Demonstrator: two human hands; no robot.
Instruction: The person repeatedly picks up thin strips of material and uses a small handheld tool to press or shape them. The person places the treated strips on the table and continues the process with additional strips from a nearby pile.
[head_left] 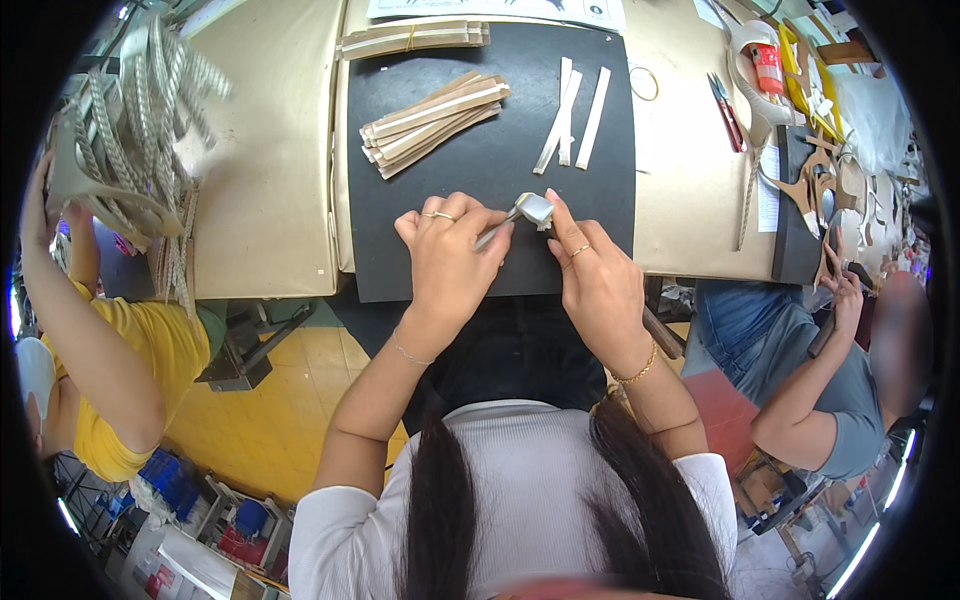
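Near the front of the black mat (420,270), my left hand (450,255) is closed round a narrow grey strip-like piece (535,208). Its wide, silvery-white end sticks out past the thumb and looks bent over; its exact kind cannot be made out. My right hand (600,280) pinches the right edge of that end, index finger along it and thumb mostly hidden. Farther back lies a fanned pile of brown strips (430,125) with pale centre bands. Behind the pile is a banded bundle of similar strips (415,38). Loose white strips (595,118) lie to the right.
Braided straps (145,110) hang at the left beside a person in yellow (130,370). On the right are a rubber band (645,83), red-handled snips (727,112), a red container (766,68) and brown cut pieces (815,185). Another person (800,380) works there.
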